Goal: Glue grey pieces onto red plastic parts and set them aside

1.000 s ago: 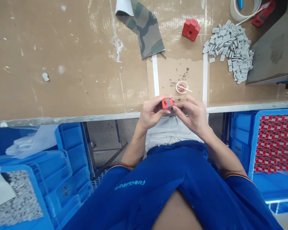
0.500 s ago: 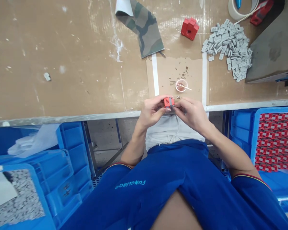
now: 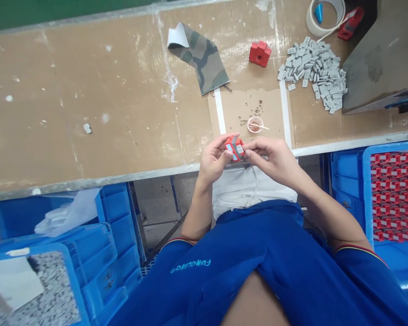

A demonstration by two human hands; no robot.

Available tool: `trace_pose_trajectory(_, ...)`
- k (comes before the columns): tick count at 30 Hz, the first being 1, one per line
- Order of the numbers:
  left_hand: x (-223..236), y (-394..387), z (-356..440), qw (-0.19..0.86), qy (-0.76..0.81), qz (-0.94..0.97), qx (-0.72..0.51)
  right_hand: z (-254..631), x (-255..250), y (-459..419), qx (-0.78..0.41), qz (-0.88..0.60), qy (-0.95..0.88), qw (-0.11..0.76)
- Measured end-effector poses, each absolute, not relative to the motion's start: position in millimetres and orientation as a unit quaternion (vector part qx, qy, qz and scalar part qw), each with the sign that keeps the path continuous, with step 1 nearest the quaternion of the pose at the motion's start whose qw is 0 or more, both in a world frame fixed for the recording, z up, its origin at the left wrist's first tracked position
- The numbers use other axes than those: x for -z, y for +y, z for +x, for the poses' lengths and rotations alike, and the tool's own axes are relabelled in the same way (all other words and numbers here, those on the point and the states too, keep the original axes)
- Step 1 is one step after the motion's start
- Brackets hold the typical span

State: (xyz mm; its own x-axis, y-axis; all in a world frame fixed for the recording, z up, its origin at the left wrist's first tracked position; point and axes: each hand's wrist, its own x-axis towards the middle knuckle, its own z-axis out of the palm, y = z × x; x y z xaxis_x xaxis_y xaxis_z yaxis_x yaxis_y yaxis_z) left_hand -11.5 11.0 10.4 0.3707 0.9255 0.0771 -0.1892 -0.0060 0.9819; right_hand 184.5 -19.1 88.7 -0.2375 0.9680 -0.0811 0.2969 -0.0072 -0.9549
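Observation:
Over the table's front edge, my left hand (image 3: pixel 211 162) grips a small red plastic part (image 3: pixel 235 148) with a grey band and pale faces, thumb on the near side and fingers behind. My right hand (image 3: pixel 275 159) has thumb and forefinger closed at the part's right end. Whether a smaller piece sits between those right fingertips cannot be made out. Just beyond the hands stands a small clear cup (image 3: pixel 255 125) of reddish content, a white stick lying across it. Dark crumbs (image 3: pixel 257 108) are scattered behind the cup.
A red block (image 3: pixel 260 54), camouflage cloth (image 3: pixel 209 63) and a pile of grey tiles (image 3: pixel 316 70) lie farther back. A tape roll (image 3: pixel 309 20) is beside a metal box (image 3: pixel 377 68). Blue crates hold red parts (image 3: pixel 394 194) at right and grey pieces (image 3: pixel 59 285) at left.
The red part has been turned, so its pale side and grey band now face up at a slant. The camera view has shifted, showing more of the table's far edge.

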Motion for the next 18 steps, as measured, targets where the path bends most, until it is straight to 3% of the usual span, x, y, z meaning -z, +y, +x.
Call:
trace_pose_trajectory(3,-8,12,-12,0.631,0.336,0.532,-0.453,183,-92,-15,-0.586,-0.492,-0.541,0.349)
trace_pose_trajectory(6,-9,14,-13,0.683,0.321,0.494,-0.432,179,-96,-12,-0.593,-0.491,-0.535,0.347)
trace_pose_trajectory(11,-17,16,-16,0.749,0.298,0.452,-0.381,171,-102,-14,-0.454,-0.501,-0.658,0.333)
trace_pose_trajectory(18,-28,4,-10,0.719,0.304,0.468,-0.413,165,-118,-36,-0.281,-0.516,-0.742,0.323)
